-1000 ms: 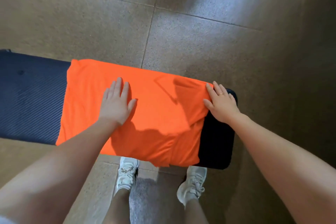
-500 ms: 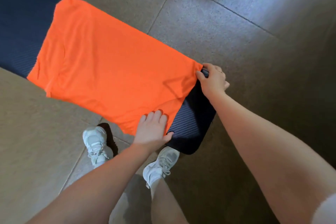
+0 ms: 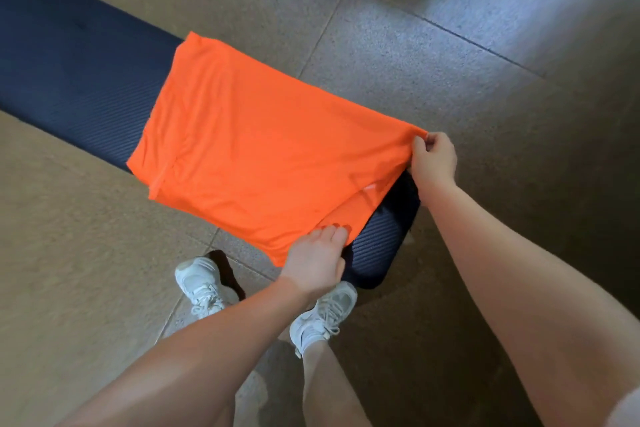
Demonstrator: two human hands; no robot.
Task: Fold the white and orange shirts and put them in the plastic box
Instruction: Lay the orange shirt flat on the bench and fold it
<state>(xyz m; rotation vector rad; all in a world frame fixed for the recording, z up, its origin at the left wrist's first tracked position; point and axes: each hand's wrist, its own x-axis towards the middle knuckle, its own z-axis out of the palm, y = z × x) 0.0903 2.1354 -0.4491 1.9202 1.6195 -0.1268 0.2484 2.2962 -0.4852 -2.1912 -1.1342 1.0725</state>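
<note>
Brown speckled floor tiles (image 3: 398,55) are filling the view, grout lines crossing them. Nearest: two white sneakers (image 3: 202,282), one pair, laces tied, are standing on the tiles just beside the near edge of one dark blue ribbed bench pad (image 3: 72,80). Two bare forearms are reaching forward. Left hand (image 3: 317,262) is gripping the near corner of the one orange shirt (image 3: 256,152), fingers curled onto the cloth. Right hand (image 3: 434,158) is pinching the shirt's far right corner between thumb and fingers, the edge there pulled up taut. Shirt is lying partly folded across the pad's right end, one doubled layer showing along its right edge. One shirt only in view.
</note>
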